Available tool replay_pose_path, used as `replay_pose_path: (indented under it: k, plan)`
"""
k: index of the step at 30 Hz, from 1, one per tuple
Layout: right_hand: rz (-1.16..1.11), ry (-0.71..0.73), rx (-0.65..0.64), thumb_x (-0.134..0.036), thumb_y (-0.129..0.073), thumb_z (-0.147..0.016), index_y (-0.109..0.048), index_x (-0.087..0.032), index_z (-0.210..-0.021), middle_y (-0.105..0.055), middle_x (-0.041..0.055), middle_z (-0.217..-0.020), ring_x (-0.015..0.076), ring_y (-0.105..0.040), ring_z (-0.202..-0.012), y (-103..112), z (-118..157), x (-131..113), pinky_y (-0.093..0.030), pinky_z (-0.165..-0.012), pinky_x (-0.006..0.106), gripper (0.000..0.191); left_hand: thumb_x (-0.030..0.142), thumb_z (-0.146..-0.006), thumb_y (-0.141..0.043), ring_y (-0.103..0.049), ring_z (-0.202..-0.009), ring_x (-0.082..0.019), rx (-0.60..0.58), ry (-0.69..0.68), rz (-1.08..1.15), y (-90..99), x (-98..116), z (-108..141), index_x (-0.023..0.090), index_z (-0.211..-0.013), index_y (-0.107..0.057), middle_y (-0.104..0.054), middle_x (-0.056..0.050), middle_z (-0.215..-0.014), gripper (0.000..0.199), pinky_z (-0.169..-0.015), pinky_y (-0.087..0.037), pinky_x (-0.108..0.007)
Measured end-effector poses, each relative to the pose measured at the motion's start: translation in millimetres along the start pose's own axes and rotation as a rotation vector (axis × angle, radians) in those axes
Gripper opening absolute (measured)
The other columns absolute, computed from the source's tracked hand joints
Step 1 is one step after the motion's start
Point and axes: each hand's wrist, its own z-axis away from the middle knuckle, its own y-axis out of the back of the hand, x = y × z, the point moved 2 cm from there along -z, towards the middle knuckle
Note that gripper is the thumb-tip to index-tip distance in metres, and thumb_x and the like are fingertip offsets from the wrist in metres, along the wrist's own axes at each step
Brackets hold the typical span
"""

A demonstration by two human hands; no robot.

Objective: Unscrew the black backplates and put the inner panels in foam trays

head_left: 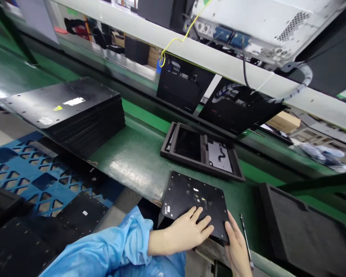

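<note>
A flat black panel with small screws or holes along its edges and a few white and yellow marks lies tilted at the bench's front edge, close to my body. My left hand, in a blue sleeve, rests flat on its top with the fingers spread. On the panel's right edge, my right hand grips the corner with thumb and fingers. Just right of that hand a thin metal tool lies on the green bench. Behind the panel sits a dark foam tray holding a black screen-like part and a silver plate.
To the left a tall stack of black panels stands on the green bench. A dark foam tray lies at right. Below left is a blue pallet with more black panels. A yellow cable hangs over the white rail.
</note>
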Motion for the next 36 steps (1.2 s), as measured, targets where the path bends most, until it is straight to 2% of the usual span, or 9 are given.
replay_pose_path:
  k: [3, 7, 12, 20, 25, 27, 29, 32, 36]
  plan:
    - [0.047, -0.021, -0.019, -0.073, -0.086, -0.081, -0.059, -0.031, -0.163, -0.082, 0.0076, -0.125, 0.0295, -0.08, -0.089, -7, -1, -2, -0.068, -0.071, 0.039, 0.096, 0.031, -0.113, -0.054, -0.065, -0.144, -0.031, -0.034, 0.02, 0.025, -11.1, -4, 4, 0.027, -0.156, -0.064, -0.057, -0.008, -0.168, 0.044, -0.122, -0.047, -0.048]
    - [0.188, -0.057, -0.071, -0.077, -0.086, -0.077, -0.051, -0.024, -0.168, -0.06, -0.0053, -0.061, 0.0154, -0.047, -0.041, -7, -3, -19, -0.042, -0.039, 0.029, 0.11, 0.031, -0.114, -0.053, -0.064, -0.145, -0.03, -0.028, 0.042, 0.021, -14.0, -6, 1, 0.029, -0.156, -0.064, -0.058, -0.005, -0.168, 0.044, -0.122, -0.047, -0.045]
    - [0.335, -0.023, -0.033, -0.085, -0.078, -0.077, -0.058, -0.02, -0.162, -0.032, -0.0106, -0.051, 0.0149, -0.033, -0.04, -2, -1, -38, -0.03, -0.038, 0.029, 0.11, 0.03, -0.115, -0.05, -0.065, -0.143, -0.03, 0.013, 0.054, -0.02, -11.8, -3, -1, 0.026, -0.157, -0.064, -0.059, -0.006, -0.167, 0.044, -0.121, -0.047, -0.045]
    - [0.433, -0.003, -0.035, -0.089, -0.069, -0.081, -0.057, -0.026, -0.163, -0.081, 0.0072, -0.095, 0.0192, -0.051, -0.047, 2, -2, -18, -0.045, -0.047, 0.035, 0.105, 0.03, -0.117, -0.045, -0.065, -0.142, -0.03, 0.007, 0.068, -0.021, -17.4, 6, 2, 0.028, -0.154, -0.066, -0.061, -0.002, -0.164, 0.042, -0.121, -0.047, -0.045]
    - [0.839, 0.085, 0.175, -0.088, -0.055, -0.09, -0.071, -0.033, -0.15, -0.076, 0.0064, -0.073, 0.0296, -0.067, -0.056, 41, 10, -35, -0.053, -0.06, 0.04, 0.083, 0.043, -0.117, -0.046, -0.059, -0.147, -0.024, -0.013, 0.095, 0.207, 5.0, -10, 18, 0.027, -0.143, -0.071, -0.061, 0.0, -0.164, 0.039, -0.125, -0.044, -0.042]
    - [0.885, 0.067, 0.294, -0.088, -0.049, -0.093, -0.068, -0.034, -0.153, -0.075, 0.0062, -0.073, 0.0314, -0.07, -0.06, 56, 14, -44, -0.054, -0.063, 0.041, 0.082, 0.045, -0.116, -0.048, -0.054, -0.152, -0.023, 0.018, 0.209, 0.283, 13.1, -24, 37, 0.028, -0.147, -0.068, -0.06, 0.0, -0.166, 0.041, -0.131, -0.039, -0.043]
    - [0.869, -0.018, 0.233, -0.088, -0.049, -0.093, -0.066, -0.031, -0.156, -0.074, 0.0049, -0.071, 0.0325, -0.072, -0.062, 59, 13, -42, -0.055, -0.065, 0.043, 0.087, 0.038, -0.114, -0.051, -0.048, -0.158, -0.024, 0.07, 0.406, 0.284, 12.1, -38, 62, 0.027, -0.151, -0.065, -0.056, -0.003, -0.169, 0.042, -0.136, -0.034, -0.047]
    - [0.795, -0.199, -0.009, -0.091, -0.055, -0.085, -0.058, -0.024, -0.163, -0.07, 0.0012, -0.061, 0.0338, -0.072, -0.059, 34, 8, -18, -0.059, -0.066, 0.045, 0.103, 0.038, -0.111, -0.056, -0.029, -0.169, -0.036, 0.099, 0.742, 0.198, -5.5, -53, 99, 0.018, -0.166, -0.051, -0.037, -0.015, -0.18, 0.059, -0.137, -0.026, -0.064]
    - [0.56, -0.283, -0.01, -0.095, -0.067, -0.076, -0.026, -0.012, -0.176, -0.077, 0.0047, -0.067, 0.0415, -0.08, -0.068, -12, 23, 13, -0.066, -0.068, 0.053, 0.136, 0.047, -0.112, -0.055, -0.014, -0.173, -0.041, 0.019, 0.936, 0.306, -27.5, -47, 119, 0.022, -0.174, -0.039, -0.019, -0.016, -0.185, 0.068, -0.134, -0.022, -0.077]
